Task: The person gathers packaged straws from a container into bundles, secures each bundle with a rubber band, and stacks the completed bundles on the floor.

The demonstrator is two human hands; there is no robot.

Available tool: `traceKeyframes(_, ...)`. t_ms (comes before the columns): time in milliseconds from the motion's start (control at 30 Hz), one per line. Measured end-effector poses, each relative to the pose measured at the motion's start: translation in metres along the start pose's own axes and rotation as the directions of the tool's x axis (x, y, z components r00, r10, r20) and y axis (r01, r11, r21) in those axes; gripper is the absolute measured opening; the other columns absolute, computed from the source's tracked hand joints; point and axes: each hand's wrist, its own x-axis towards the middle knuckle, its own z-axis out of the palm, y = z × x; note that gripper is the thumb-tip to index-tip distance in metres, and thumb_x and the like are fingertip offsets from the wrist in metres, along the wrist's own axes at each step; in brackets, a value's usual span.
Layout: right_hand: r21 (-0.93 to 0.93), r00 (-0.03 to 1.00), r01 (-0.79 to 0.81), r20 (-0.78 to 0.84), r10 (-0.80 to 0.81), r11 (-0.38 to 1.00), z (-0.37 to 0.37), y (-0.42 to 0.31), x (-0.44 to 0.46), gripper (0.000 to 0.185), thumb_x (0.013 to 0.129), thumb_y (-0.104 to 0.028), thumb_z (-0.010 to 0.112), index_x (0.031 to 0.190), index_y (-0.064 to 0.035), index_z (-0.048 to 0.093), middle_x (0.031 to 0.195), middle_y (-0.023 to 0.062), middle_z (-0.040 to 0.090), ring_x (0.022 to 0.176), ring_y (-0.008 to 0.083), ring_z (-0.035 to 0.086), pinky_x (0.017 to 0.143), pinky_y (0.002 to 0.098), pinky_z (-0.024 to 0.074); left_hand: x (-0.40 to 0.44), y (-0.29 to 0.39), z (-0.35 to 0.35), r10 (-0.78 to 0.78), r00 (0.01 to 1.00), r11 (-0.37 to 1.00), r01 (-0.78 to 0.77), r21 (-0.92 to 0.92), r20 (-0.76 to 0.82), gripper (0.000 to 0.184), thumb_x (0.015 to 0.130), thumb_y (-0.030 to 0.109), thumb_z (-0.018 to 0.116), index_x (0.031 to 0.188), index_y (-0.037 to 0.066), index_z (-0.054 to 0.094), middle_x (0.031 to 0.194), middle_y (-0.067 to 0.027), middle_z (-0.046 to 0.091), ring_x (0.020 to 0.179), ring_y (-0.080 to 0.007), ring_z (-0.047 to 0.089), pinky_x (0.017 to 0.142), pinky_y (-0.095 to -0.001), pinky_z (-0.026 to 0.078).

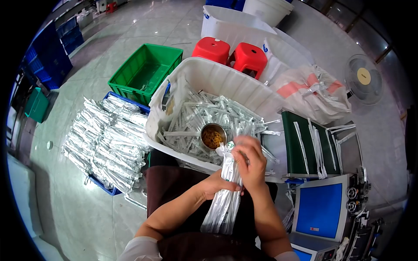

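A bundle of long, narrow silver foil packets (224, 211) stands tilted over my lap. My left hand (216, 184) is wrapped round its middle, thumb across the front. Against the bundle's upper right side, my right hand (250, 162) is closed with bent fingers; what they pinch is hidden. Just beyond the bundle's top end, a metal bowl (203, 141) holds small yellow-brown loops that look like rubber bands. It rests on loose foil packets (226, 111) inside a large white tub (191, 69).
Left of the tub, bundled foil packets (104, 139) are heaped over a blue crate (111, 190), near a green crate (130, 89). Red stools (211, 48) stand behind the tub. On the right are a green conveyor belt (291, 130), a blue-panelled machine (320, 209) and a fan (363, 78).
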Motion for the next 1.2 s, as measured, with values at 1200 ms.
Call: traceKeyframes(1200, -0.609, 0.678, -0.280, 0.422, 0.602, 0.742, 0.199, 0.220, -0.075, 0.014, 0.070, -0.009, 0.052, 0.064, -0.0037, 0.063, 0.068, 0.0149, 0.060, 0.069, 0.0285, 0.060, 0.061, 0.0382, 0.0469, -0.015, 0.001, -0.105, 0.038, 0.955, 0.980, -0.094, -0.175, -0.295, 0.042, 0.061, 0.012, 0.065, 0.098, 0.003, 0.047, 0.077, -0.0073, 0.048, 0.073, -0.0220, 0.046, 0.072, -0.0353, 0.039)
